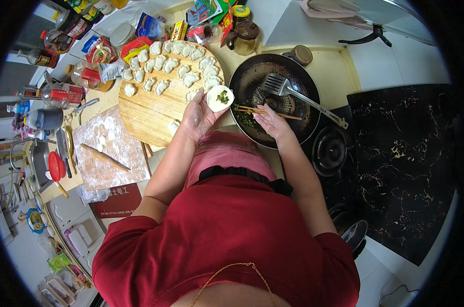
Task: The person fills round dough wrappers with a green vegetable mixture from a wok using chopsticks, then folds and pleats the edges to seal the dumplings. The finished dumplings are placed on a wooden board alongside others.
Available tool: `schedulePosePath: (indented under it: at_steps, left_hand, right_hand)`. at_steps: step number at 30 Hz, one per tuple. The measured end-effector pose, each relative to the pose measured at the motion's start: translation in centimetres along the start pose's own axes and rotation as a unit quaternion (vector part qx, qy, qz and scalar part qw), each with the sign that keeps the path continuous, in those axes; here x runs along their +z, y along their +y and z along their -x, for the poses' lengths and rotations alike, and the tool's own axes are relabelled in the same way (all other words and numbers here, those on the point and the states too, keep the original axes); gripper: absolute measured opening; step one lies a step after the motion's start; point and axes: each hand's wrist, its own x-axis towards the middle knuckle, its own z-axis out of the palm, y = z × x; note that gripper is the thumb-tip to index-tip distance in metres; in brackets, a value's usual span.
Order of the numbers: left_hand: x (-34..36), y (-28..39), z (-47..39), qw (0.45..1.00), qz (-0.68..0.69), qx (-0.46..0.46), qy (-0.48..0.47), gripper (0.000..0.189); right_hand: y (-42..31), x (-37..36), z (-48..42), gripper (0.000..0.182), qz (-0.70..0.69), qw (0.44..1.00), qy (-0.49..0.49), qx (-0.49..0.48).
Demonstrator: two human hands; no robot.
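Observation:
On the palm and fingers of my left hand point(198, 117) lies a round dumpling wrapper point(213, 100) with a small heap of chopped green filling point(222, 97) on it. My right hand point(271, 122) grips a pair of wooden chopsticks point(289, 116) over a dark wok point(237, 78). The chopstick tips reach into green filling point(247, 118) at the wok's left side. A slotted metal spatula point(305, 98) rests in the wok, its handle over the rim. Left of it, a round wooden board point(147, 111) carries several folded dumplings point(170, 65).
A floured board point(120, 153) with a rolling pin point(105, 157) and small dough pieces point(102, 140) lies at left. Beyond it are a cleaver point(62, 144) and a red plastic bowl point(56, 166). Bottles and jars point(244, 36) line the back. A gas burner point(330, 151) sits right of the wok.

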Motion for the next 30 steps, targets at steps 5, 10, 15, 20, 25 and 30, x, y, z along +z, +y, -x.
schedulePosePath:
  at_steps: [5, 10, 15, 20, 25, 30]
  left_hand:
    - [-0.1, -0.1, -0.4, 1.000, -0.016, 0.006, -0.002, 0.045]
    - [0.7, -1.4, -1.0, 0.999, -0.039, -0.008, 0.029, 0.043]
    - [2.0, -3.2, -1.8, 0.996, -0.041, -0.076, -0.012, 0.050]
    - [2.3, -4.4, -2.4, 0.989, 0.015, -0.133, -0.067, 0.055]
    - [2.4, -4.6, -2.0, 0.984, 0.039, -0.152, -0.084, 0.058]
    - [3.1, -4.0, -1.1, 0.977, 0.026, -0.177, -0.113, 0.063]
  right_hand:
    - [-0.3, -0.7, 1.1, 0.041, -0.016, 0.999, -0.022, -0.031]
    - [-2.8, -0.5, 4.5, 0.040, -0.029, 0.993, -0.024, -0.109]
    - [-4.8, 2.7, 9.4, 0.036, 0.059, 0.965, -0.002, -0.257]
    - [-3.0, 5.5, 12.5, 0.018, 0.390, 0.797, 0.049, -0.459]
    - [-2.6, 6.1, 14.4, 0.014, 0.462, 0.667, -0.009, -0.584]
    - [-4.5, 5.1, 14.4, 0.033, 0.224, 0.888, 0.003, -0.401]
